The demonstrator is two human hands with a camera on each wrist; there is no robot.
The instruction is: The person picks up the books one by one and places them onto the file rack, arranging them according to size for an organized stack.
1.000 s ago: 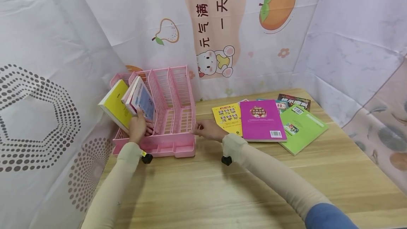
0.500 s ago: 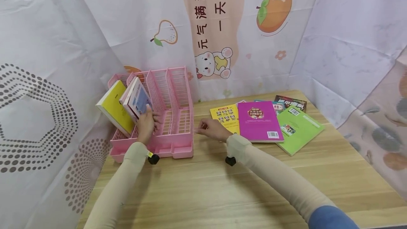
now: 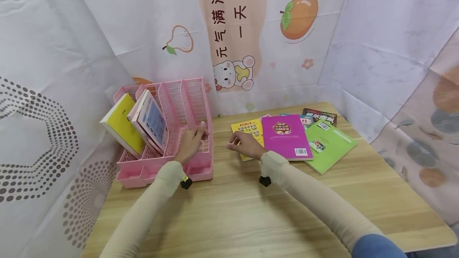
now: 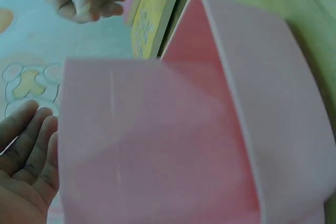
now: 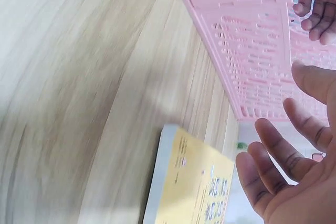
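Observation:
A pink book rack (image 3: 165,166) with slotted dividers stands at the left of the table. A thick yellow book (image 3: 127,124) leans in its leftmost slot. Beside it, a few light-coloured books lean together, the front one a book with a blue cover (image 3: 154,120). Over the rack's right-hand slots is my left hand (image 3: 190,143), holding nothing; its fingers show extended in the left wrist view. To the right of the rack, my right hand (image 3: 247,145) hovers near a yellow booklet (image 3: 247,128), its fingers (image 5: 283,150) loosely bent around nothing.
Right of the rack lie a purple book (image 3: 287,136), a green book (image 3: 330,142), a dark-covered book (image 3: 322,115) and a partly hidden blue one (image 3: 306,120). A printed curtain (image 3: 150,15) hangs behind the wooden table (image 3: 229,218).
My left hand has come off the blue-covered book and moved right across the rack. The books stay leaning in it. My right hand has shifted slightly right, away from the rack's edge.

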